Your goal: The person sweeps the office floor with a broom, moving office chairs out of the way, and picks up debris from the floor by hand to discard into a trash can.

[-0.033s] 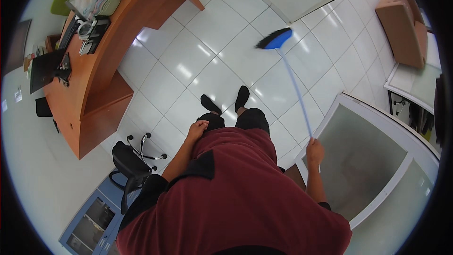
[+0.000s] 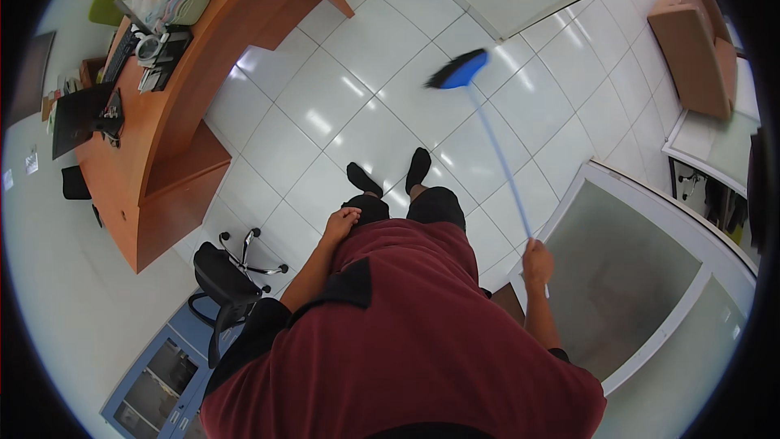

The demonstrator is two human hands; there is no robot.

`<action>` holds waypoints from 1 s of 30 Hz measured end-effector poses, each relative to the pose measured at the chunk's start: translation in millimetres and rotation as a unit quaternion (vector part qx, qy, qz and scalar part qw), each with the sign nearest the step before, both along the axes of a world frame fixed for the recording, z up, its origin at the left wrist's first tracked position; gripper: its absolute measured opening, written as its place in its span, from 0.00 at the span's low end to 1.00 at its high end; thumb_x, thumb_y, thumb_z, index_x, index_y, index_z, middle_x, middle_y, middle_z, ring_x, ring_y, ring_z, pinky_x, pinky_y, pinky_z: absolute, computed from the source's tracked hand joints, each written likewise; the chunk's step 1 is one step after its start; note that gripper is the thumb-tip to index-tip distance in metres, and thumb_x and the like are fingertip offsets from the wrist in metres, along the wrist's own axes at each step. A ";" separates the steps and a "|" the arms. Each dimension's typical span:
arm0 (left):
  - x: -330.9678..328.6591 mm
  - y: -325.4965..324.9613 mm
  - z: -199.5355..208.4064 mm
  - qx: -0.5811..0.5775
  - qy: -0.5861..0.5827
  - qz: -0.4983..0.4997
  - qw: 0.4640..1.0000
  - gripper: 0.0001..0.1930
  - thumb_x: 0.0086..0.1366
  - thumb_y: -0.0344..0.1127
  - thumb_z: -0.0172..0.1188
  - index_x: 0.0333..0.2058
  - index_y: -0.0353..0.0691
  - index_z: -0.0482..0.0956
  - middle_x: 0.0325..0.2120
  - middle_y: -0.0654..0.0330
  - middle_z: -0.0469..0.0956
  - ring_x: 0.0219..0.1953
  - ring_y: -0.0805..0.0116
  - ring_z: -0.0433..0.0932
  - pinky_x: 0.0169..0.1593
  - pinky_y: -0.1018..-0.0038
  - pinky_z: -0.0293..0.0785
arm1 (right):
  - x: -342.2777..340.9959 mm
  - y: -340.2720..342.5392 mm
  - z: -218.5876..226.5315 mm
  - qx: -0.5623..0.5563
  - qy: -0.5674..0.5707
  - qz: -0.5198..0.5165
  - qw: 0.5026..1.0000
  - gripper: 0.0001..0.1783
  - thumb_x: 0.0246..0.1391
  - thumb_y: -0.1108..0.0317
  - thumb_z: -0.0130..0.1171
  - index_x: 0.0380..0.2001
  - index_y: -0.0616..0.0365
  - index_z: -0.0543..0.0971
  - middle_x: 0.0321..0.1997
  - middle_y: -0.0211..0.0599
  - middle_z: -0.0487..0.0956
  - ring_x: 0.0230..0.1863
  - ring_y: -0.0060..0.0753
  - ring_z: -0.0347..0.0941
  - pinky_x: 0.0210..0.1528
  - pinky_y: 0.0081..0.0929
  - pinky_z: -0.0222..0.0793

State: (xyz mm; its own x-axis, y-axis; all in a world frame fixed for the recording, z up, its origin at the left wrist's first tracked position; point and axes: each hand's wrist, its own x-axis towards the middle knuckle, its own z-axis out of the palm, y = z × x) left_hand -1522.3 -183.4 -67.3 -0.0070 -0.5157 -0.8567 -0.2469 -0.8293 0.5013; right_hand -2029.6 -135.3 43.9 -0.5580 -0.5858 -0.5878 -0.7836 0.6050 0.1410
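A broom with a long pale blue handle (image 2: 497, 146) reaches out across the floor ahead of me, to the right. Its blue head with black bristles (image 2: 460, 70) is angled to the left and looks slightly blurred. My right hand (image 2: 538, 262) is wrapped round the upper end of the handle, whose tip sticks out below the fist. Resting against my dark shorts, my left hand (image 2: 344, 222) has its fingers curled together, and nothing shows in it.
Shiny white floor tiles (image 2: 390, 57) lie around my feet in black socks. A curved wooden desk (image 2: 183, 81) stands at left, with a black swivel chair (image 2: 223, 276) behind it. A frosted-glass partition (image 2: 621, 268) rises close at right; a wall corner (image 2: 497, 28) lies just beyond the broom head.
The broom head has swung left across the tiles, and my right hand has shifted slightly left with the handle. My left hand has hardly moved.
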 end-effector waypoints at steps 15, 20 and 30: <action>56.6 65.3 30.9 -0.056 -0.079 0.168 0.981 0.12 0.65 0.33 0.53 0.43 0.35 0.80 0.32 0.64 0.79 0.32 0.78 0.74 0.40 0.81 0.71 | -32.8 -70.6 -94.8 0.053 0.022 0.344 0.937 0.10 0.56 0.59 0.53 0.30 0.45 0.83 0.30 0.33 0.79 0.34 0.41 0.77 0.35 0.41 0.71; 80.4 86.4 5.2 -0.036 -0.073 0.109 0.991 0.12 0.64 0.37 0.56 0.41 0.37 0.81 0.31 0.65 0.80 0.33 0.78 0.74 0.39 0.80 0.70 | -64.1 -67.8 -24.5 0.042 0.147 0.205 0.967 0.22 0.64 0.52 0.45 0.33 0.60 0.79 0.32 0.48 0.81 0.34 0.51 0.79 0.36 0.44 0.74; 160.8 75.5 -11.0 -0.050 -0.026 0.135 0.989 0.15 0.64 0.42 0.57 0.44 0.38 0.79 0.30 0.67 0.77 0.30 0.79 0.72 0.34 0.81 0.69 | 142.5 -110.7 35.5 -0.009 0.024 0.290 0.957 0.24 0.63 0.50 0.43 0.30 0.59 0.78 0.26 0.52 0.79 0.32 0.55 0.78 0.36 0.48 0.72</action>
State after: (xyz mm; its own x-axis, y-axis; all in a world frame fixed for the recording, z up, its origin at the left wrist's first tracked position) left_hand -1361.5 -107.9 -78.3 0.1851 -0.5743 -0.7974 -0.0509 -0.8159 0.5759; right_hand -1887.1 -246.0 79.4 -0.1617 -0.8148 -0.5567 -0.9813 0.0729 0.1783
